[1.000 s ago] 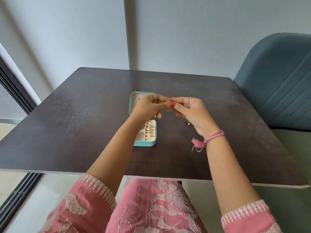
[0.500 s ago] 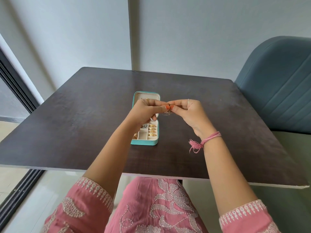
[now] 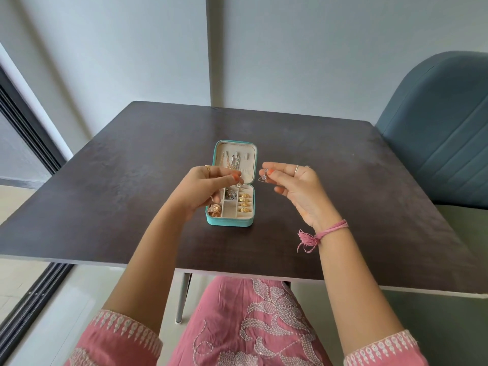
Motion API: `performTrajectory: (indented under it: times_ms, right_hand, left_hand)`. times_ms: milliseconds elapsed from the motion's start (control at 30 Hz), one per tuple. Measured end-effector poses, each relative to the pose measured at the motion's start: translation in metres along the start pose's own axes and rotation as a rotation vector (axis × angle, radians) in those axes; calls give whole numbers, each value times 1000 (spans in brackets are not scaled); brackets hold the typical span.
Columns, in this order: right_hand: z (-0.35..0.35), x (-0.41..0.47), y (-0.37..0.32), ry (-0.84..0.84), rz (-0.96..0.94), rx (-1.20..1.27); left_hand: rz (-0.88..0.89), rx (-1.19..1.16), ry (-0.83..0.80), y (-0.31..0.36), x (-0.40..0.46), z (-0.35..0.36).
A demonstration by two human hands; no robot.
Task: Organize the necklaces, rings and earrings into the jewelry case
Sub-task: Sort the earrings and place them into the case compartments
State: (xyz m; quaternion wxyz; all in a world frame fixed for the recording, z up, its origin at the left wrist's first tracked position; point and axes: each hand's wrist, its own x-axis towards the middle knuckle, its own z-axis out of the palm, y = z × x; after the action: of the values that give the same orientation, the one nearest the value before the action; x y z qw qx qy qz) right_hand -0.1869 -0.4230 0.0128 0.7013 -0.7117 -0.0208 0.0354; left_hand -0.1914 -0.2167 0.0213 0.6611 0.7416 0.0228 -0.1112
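Observation:
An open teal jewelry case [image 3: 229, 222] lies in the middle of the dark table [image 3: 111, 180]. Its lid holds hanging necklaces [image 3: 230, 162]. Gold rings [image 3: 244, 203] fill the right slots of its tray, and a gold filigree piece [image 3: 214, 210] sits at the front left. My left hand [image 3: 204, 187] hovers over the case and pinches a small clear-stone earring [image 3: 238, 184]. My right hand [image 3: 293, 186] is just right of the case and pinches a matching earring [image 3: 262, 177] between thumb and forefinger.
A blue-grey upholstered chair [image 3: 438, 133] stands at the table's right side. Grey walls rise behind the table, and a dark sliding-door frame [image 3: 29, 133] runs along the left. My pink embroidered clothing fills the bottom of the view.
My hands, which met together above the case, have drawn apart, each carrying one earring. The left moved down over the tray and the right moved to the right.

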Motion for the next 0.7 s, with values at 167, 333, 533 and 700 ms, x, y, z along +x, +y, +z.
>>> performTrajectory:
  times_ms: [167, 333, 533, 700]
  right_hand:
    - [11, -1, 10, -20, -6, -63]
    - [21, -1, 18, -45, -8, -72]
    - [27, 1, 24, -46, -14, -97]
    - [32, 5, 29, -64, 2, -80]
  left_hand:
    - [-12, 75, 51, -10, -2, -5]
    - [10, 216, 25, -28, -3, -8]
    - [38, 394, 26, -37, 0, -11]
    - [93, 515, 13, -39, 0, -8]
